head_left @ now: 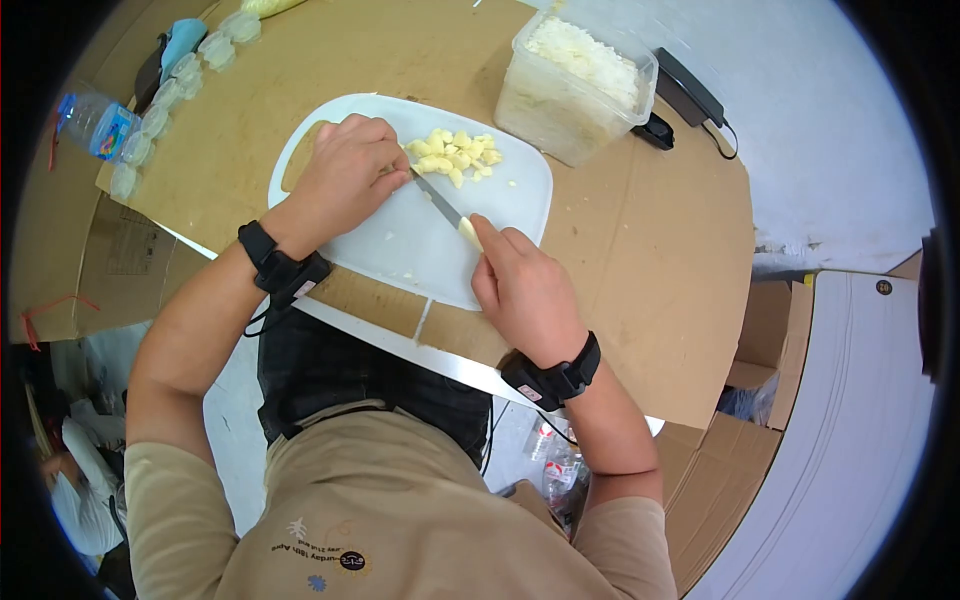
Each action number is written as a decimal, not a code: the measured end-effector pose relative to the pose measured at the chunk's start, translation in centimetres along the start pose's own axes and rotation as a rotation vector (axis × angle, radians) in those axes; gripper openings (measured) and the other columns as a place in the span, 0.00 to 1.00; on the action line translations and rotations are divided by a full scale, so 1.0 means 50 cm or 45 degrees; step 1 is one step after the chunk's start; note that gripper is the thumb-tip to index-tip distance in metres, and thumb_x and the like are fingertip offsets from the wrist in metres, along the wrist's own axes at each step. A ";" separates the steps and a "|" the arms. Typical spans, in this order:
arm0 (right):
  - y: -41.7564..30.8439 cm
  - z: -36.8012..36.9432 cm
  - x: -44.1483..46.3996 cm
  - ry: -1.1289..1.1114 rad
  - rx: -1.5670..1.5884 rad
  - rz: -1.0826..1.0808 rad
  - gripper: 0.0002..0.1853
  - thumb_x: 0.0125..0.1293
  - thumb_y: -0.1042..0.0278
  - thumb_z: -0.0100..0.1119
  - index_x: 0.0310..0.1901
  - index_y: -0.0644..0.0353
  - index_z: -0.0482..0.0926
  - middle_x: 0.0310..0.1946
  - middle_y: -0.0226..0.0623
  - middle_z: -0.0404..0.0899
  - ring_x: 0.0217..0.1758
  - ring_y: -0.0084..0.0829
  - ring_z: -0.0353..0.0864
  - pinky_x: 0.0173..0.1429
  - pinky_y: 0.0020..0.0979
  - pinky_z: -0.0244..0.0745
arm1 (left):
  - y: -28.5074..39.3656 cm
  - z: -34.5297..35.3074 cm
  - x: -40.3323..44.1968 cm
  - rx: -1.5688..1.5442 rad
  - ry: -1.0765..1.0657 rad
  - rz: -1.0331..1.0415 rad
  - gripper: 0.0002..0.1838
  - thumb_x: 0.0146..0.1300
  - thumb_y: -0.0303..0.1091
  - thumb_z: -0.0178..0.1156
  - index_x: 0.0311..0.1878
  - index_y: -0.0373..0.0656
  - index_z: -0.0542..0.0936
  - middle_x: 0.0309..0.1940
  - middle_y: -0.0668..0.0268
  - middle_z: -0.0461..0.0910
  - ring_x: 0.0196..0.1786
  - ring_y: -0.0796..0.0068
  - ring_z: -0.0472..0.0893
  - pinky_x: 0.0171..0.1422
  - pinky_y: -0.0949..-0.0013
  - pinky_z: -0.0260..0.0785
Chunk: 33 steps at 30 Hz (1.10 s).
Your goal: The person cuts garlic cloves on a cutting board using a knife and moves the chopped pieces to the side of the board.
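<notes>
A knife (437, 199) with a pale handle is gripped in my right hand (530, 292), its blade pointing up and left across the white cutting board (380, 250). My left hand (345, 185) is closed over the board's left part, with its fingertips beside the knife tip. Whatever those fingers pinch is too small to make out. Pale yellow chopped pieces (458, 153) lie in a loose heap just right of my left fingertips, with a few small bits scattered on the board.
A clear tub (560, 110) of white shredded food stands at the back right, near a black device (690, 88). Small clear cups (155, 121) line the left edge beside a water bottle (98, 125). Part of another person (85, 500) shows at lower left.
</notes>
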State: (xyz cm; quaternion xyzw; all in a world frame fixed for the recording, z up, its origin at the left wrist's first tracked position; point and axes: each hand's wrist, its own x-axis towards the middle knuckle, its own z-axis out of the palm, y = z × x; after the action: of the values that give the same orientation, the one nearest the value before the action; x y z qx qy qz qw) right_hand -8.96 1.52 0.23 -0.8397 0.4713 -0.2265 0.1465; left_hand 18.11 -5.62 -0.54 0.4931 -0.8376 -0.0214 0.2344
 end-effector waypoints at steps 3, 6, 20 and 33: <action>0.003 0.001 0.000 0.018 0.049 0.033 0.24 0.69 0.76 0.61 0.67 0.62 0.81 0.37 0.46 0.82 0.34 0.49 0.85 0.39 0.45 0.82 | 0.000 -0.001 0.001 0.009 0.005 -0.015 0.06 0.61 0.32 0.75 0.38 0.47 0.86 0.46 0.67 0.82 0.57 0.62 0.78 0.62 0.57 0.65; 0.001 0.002 0.000 0.035 0.107 0.044 0.24 0.70 0.76 0.61 0.67 0.62 0.81 0.37 0.46 0.82 0.34 0.49 0.85 0.40 0.45 0.82 | 0.000 -0.002 0.000 0.017 0.006 -0.021 0.07 0.61 0.33 0.76 0.38 0.47 0.86 0.46 0.67 0.82 0.58 0.61 0.78 0.63 0.57 0.65; 0.005 0.006 -0.001 0.023 0.210 0.051 0.23 0.70 0.76 0.61 0.67 0.64 0.81 0.38 0.48 0.82 0.37 0.50 0.85 0.42 0.45 0.82 | -0.001 -0.005 0.003 0.029 0.018 0.022 0.08 0.60 0.32 0.76 0.36 0.46 0.84 0.46 0.66 0.82 0.56 0.58 0.79 0.61 0.56 0.66; 0.018 0.000 -0.001 0.202 0.187 -0.005 0.23 0.69 0.73 0.62 0.65 0.59 0.83 0.37 0.42 0.82 0.32 0.47 0.85 0.36 0.44 0.83 | -0.005 -0.010 -0.001 0.030 -0.002 0.021 0.06 0.67 0.34 0.72 0.44 0.45 0.88 0.49 0.66 0.84 0.59 0.59 0.80 0.63 0.56 0.66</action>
State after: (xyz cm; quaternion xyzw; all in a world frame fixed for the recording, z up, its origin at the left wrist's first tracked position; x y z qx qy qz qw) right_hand -9.64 1.08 -0.21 -0.8070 0.4621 -0.3265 0.1693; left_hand 18.54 -5.58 -0.18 0.4887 -0.8420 -0.0100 0.2281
